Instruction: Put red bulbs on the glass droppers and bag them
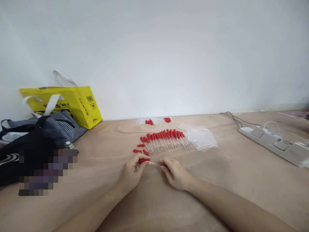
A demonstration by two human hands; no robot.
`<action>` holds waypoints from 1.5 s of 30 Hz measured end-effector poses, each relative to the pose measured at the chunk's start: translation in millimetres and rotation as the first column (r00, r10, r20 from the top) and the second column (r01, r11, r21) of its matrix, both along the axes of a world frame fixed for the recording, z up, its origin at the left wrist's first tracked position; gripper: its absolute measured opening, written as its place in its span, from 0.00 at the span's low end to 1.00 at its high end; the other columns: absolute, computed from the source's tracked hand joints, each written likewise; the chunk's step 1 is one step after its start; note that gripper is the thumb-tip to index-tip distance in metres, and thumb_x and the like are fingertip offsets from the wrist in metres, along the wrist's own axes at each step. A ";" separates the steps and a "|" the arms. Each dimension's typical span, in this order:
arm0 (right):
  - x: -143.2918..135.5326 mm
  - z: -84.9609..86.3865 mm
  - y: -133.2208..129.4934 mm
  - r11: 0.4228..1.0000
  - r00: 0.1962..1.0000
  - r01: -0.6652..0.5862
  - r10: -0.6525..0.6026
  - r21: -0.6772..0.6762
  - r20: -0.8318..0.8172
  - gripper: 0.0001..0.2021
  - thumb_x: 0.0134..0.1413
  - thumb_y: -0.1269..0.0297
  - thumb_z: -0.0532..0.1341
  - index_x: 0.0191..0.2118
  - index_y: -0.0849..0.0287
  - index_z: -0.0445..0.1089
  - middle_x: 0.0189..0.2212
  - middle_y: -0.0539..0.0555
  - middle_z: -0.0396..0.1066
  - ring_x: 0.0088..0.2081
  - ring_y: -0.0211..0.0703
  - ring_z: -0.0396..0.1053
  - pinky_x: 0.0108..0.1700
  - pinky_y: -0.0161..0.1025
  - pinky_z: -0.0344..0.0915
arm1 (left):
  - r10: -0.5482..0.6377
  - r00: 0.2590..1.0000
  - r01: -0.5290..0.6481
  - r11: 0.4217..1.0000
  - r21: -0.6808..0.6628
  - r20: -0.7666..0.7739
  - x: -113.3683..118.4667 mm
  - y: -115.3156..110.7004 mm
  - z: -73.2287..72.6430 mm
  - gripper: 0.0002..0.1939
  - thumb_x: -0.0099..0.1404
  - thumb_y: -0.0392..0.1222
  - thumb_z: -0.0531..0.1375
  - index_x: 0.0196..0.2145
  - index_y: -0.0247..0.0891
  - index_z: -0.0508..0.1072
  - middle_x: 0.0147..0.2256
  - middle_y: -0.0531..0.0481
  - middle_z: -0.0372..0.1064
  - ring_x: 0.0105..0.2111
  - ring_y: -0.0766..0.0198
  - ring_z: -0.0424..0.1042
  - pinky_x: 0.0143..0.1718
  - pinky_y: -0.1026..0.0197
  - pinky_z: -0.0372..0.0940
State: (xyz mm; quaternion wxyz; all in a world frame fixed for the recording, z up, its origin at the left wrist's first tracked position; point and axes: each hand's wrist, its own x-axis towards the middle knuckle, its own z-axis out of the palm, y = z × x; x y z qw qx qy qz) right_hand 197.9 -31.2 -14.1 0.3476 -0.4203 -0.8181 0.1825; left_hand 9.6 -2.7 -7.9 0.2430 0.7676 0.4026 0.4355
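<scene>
Between the fingers of my left hand [134, 171] is a red rubber bulb [145, 160]. A thin clear tube [152, 163] spans the gap from the bulb side to my right hand [174, 172], whose thumb and fingers pinch its other end. Whether the tube sits inside the bulb is too small to tell. Just beyond my hands lies a row of clear droppers with red bulbs [166, 138], bulbs pointing away from me. Several loose red bulbs [137, 150] rest at the left end of that row.
Plastic bags [204, 138] lie right of the row, and another bag with red bulbs [154, 121] is near the wall. A yellow bag [89, 106] and striped cloth bag [60, 127] stand left. A white power strip [270, 143] with cables is right.
</scene>
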 end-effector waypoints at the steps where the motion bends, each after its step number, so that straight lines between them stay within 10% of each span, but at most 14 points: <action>1: -1.1 0.5 -0.8 1.000 1.000 -0.014 0.014 0.016 0.010 0.08 0.54 0.72 0.50 0.39 0.59 0.62 0.32 0.53 0.67 0.33 0.38 0.63 0.35 0.35 0.57 | -0.021 1.000 0.022 1.000 -0.019 0.010 2.1 -2.1 -0.9 0.06 0.58 0.41 0.54 0.31 0.37 0.67 0.26 0.52 0.67 0.26 0.66 0.68 0.27 0.66 0.65; 10: 1.9 4.3 0.5 0.985 0.990 0.126 -0.117 0.118 -0.079 0.10 0.56 0.68 0.49 0.36 0.58 0.67 0.27 0.51 0.67 0.30 0.37 0.64 0.35 0.35 0.57 | 0.047 0.996 -0.036 0.989 0.147 -0.072 3.0 -4.3 12.0 0.08 0.60 0.42 0.53 0.32 0.38 0.69 0.31 0.49 0.67 0.35 0.61 0.67 0.38 0.59 0.63; 45: 0.8 13.8 0.7 0.970 0.984 -0.024 -0.019 0.241 0.177 0.12 0.57 0.68 0.47 0.37 0.58 0.67 0.28 0.52 0.67 0.29 0.37 0.61 0.34 0.37 0.47 | 0.029 0.956 0.070 0.944 0.324 -0.291 7.5 -9.0 9.6 0.07 0.60 0.41 0.52 0.28 0.39 0.68 0.26 0.53 0.71 0.27 0.64 0.68 0.41 0.56 0.56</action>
